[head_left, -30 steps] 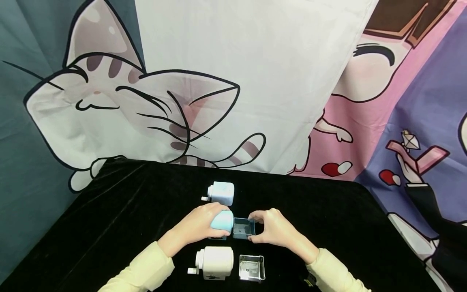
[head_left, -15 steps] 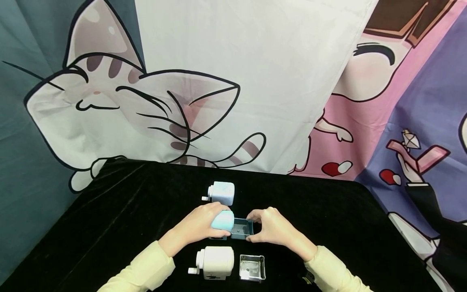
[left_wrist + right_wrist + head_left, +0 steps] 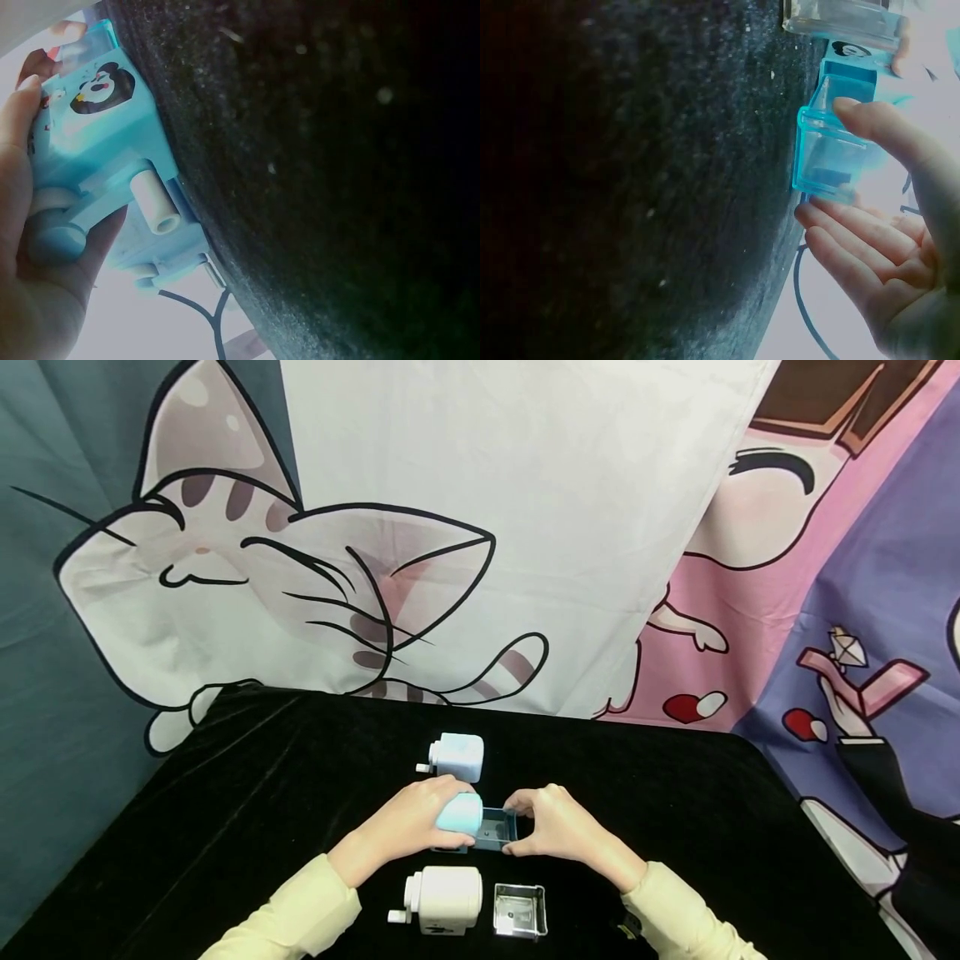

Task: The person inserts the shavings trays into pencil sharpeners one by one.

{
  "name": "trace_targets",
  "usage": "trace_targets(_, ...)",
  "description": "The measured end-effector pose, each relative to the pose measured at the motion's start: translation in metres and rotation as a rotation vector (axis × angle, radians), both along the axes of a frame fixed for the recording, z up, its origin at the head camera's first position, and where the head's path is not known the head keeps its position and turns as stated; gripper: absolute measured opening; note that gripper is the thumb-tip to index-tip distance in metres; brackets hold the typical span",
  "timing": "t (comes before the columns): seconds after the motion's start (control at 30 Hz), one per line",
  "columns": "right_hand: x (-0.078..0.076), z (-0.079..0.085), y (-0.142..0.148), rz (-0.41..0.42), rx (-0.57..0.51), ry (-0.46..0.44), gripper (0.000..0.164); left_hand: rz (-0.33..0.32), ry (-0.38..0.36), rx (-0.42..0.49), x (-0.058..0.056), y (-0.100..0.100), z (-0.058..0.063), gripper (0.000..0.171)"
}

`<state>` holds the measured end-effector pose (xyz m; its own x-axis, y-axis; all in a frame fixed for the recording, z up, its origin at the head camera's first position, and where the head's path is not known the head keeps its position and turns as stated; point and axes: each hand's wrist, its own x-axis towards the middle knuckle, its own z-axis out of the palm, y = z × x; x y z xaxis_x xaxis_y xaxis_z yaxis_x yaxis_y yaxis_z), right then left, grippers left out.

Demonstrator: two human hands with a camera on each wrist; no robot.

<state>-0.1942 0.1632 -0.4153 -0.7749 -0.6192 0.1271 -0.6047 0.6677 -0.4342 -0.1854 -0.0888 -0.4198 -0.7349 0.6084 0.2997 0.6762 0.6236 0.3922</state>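
My left hand (image 3: pixel 408 818) grips a turquoise crank pencil sharpener (image 3: pixel 459 814) on the black cloth. The left wrist view shows the cartoon sticker and crank of this sharpener (image 3: pixel 105 127), with the fingers around its body. My right hand (image 3: pixel 562 827) pinches the end of a clear blue shavings drawer (image 3: pixel 495 829) between thumb and fingers. In the right wrist view the drawer (image 3: pixel 832 150) is partly inside the sharpener's open side, its outer part sticking out. My left palm hides much of the sharpener in the head view.
A pale blue sharpener (image 3: pixel 459 757) stands behind the turquoise one. Nearer me is a white sharpener (image 3: pixel 448 897) with a separate clear drawer (image 3: pixel 520 912) to its right. Black cloth (image 3: pixel 262 835) covers the table, and a printed curtain (image 3: pixel 525 527) hangs behind it.
My right hand has moved slightly left, and the blue drawer has slid further into the turquoise sharpener. My left hand keeps its grip in nearly the same place.
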Motion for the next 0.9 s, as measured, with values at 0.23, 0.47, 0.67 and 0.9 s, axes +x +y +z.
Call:
trace_targets(0.23, -0.001, 0.001, -0.005, 0.010, 0.018, -0.001, 0.040, 0.002, 0.006, -0.007, 0.000, 0.000, -0.001, 0.054)
trace_targets(0.47, -0.002, 0.001, -0.005, 0.010, 0.021, -0.004, 0.040, -0.006, 0.027, 0.002, -0.001, 0.000, -0.001, 0.052)
trace_targets(0.67, -0.001, 0.001, -0.007, 0.024, 0.013, -0.011, 0.040, -0.009, 0.021, 0.001, -0.001, 0.000, -0.001, 0.052)
trace_targets(0.9, -0.003, 0.000, -0.011, 0.038, 0.013, -0.006, 0.041, -0.016, 0.040, -0.011, -0.002, -0.001, -0.002, 0.053)
